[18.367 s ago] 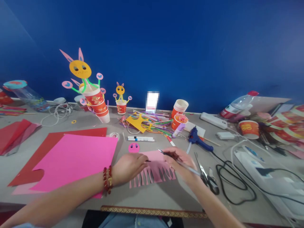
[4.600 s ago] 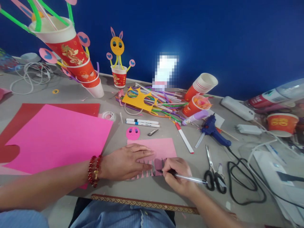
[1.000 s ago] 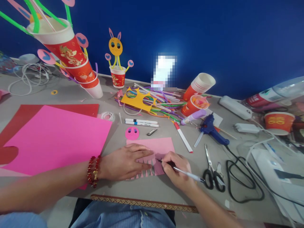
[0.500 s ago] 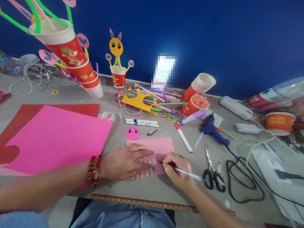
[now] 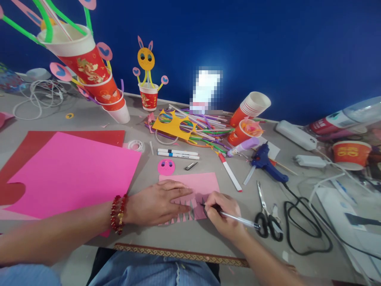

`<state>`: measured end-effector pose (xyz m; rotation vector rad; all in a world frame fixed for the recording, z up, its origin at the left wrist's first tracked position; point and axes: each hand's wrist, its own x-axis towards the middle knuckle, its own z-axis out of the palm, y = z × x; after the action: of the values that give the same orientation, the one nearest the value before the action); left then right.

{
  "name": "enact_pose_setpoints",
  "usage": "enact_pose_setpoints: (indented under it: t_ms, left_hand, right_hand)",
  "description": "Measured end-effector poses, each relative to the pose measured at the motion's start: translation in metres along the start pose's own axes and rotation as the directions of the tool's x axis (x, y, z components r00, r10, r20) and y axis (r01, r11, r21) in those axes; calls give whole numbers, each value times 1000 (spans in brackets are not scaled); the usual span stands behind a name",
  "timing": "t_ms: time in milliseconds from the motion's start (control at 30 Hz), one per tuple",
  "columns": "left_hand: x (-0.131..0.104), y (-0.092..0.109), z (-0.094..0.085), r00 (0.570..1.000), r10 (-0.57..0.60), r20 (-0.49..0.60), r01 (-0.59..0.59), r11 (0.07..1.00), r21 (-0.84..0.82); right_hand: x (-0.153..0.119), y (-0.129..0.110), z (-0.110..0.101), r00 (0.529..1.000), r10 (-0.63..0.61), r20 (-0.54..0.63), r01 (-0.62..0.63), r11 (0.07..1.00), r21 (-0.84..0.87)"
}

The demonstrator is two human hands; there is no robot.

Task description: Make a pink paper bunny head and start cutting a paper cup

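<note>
A light pink sheet [image 5: 205, 182] with pointed cut-outs along its lower part lies on the grey table. My left hand [image 5: 159, 201] rests flat on the sheet's left side, fingers spread. Around that wrist is a red bead bracelet. My right hand [image 5: 224, 212] is closed on a pen [image 5: 242, 219], its tip on the sheet right of the cut-outs, where dark lines show. Just above the sheet are a pink smiley disc [image 5: 166, 167] and a small black-and-silver pen cap [image 5: 191, 165].
Scissors [image 5: 263, 202] and a blue glue gun [image 5: 269, 165] with a looped black cable lie at right. Large pink paper [image 5: 77, 171] covers the left. Behind are pipe cleaners [image 5: 208, 133], a decorated cup [image 5: 148, 97], stacked cups [image 5: 251, 105] and leaning tall cups [image 5: 89, 67].
The pen in my right hand has shifted very slightly at its tip and rear end. My left hand has stayed in place.
</note>
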<state>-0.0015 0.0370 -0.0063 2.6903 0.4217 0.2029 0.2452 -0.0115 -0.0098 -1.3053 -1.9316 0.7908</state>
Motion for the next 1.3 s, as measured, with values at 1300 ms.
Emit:
enact_pose_setpoints:
  t_ms: [1300]
  left_hand:
    - [0, 0, 1, 1000, -9, 9, 9, 1000, 9]
  right_hand:
    - [-5, 5, -2, 997, -19, 79, 13, 997, 75]
